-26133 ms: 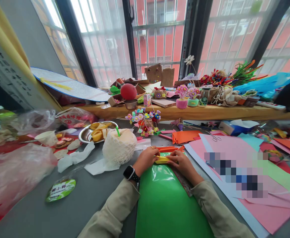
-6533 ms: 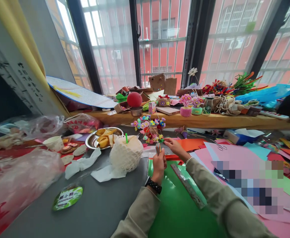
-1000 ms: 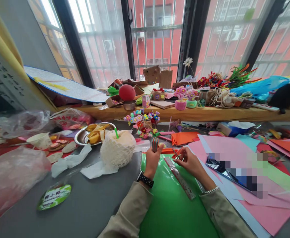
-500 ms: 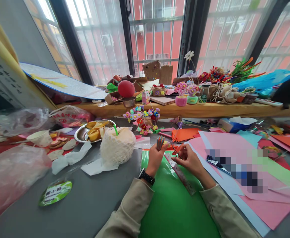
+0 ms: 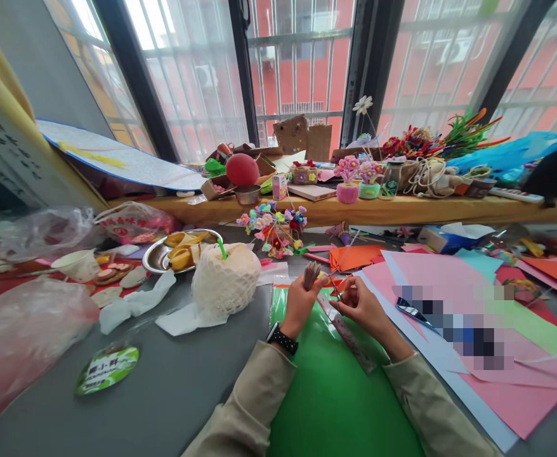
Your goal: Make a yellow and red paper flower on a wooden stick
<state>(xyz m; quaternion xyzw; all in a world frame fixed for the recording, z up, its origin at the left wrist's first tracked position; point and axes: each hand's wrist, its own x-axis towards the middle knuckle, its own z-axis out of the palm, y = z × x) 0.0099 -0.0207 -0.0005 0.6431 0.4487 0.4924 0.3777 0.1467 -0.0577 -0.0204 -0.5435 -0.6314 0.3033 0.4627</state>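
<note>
striped multicolour bundle [image 5: 311,275] | green sheet [image 5: 326,393] | pink paper [image 5: 431,273] | red ball [image 5: 242,169]

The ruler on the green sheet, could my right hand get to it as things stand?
Probably yes. The ruler lies flat on the green sheet just beneath the right hand, with nothing lying over it. That hand is pinching a thin stick, though, so its fingers aren't free.

We see a grey table [image 5: 183,393] under everything. At six o'clock lies a green sheet [image 5: 326,393], with pink paper [image 5: 450,279] at three. A round green label [image 5: 106,369] sits at eight, a netted ball [image 5: 226,279] on tissue near the centre, a metal plate [image 5: 164,257] at ten, and orange paper [image 5: 354,257] at one.
</note>
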